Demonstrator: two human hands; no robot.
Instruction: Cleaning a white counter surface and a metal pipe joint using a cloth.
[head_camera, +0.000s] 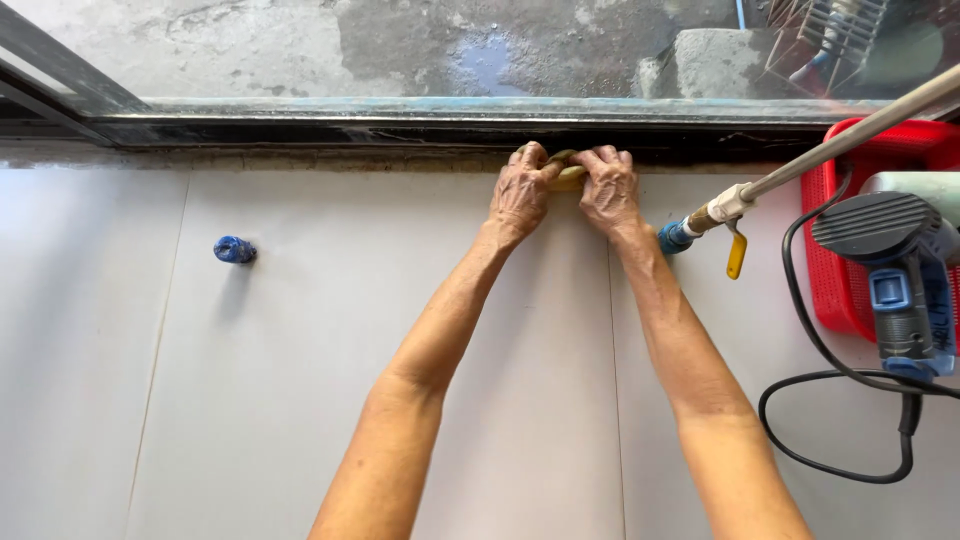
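Both bare arms reach straight ahead toward twelve o'clock across a floor of large pale grey tiles. The left hand and the right hand meet at the far edge of the tiles, knuckles up, side by side and almost touching. Between them sits a small yellowish sponge, pressed down where the tile ends against the dark metal door track. The fingers of the left hand curl over the sponge's left end, and those of the right hand fold over its right end, so both hands pinch it; only a narrow strip of it shows between them. A thin strip of rough grout runs along that edge, just below the track.

At nine o'clock from the hands, well apart, a small blue tile leveling clip stands on a tile. At three o'clock, near the right wrist, a pale long handle slants up toward two o'clock, ending in a blue fitting with a yellow lever. Further right a red plastic basket rests on the floor, and a blue and grey power tool lies against it, its black cord looping toward five o'clock. Beyond the track lies rough bare concrete.
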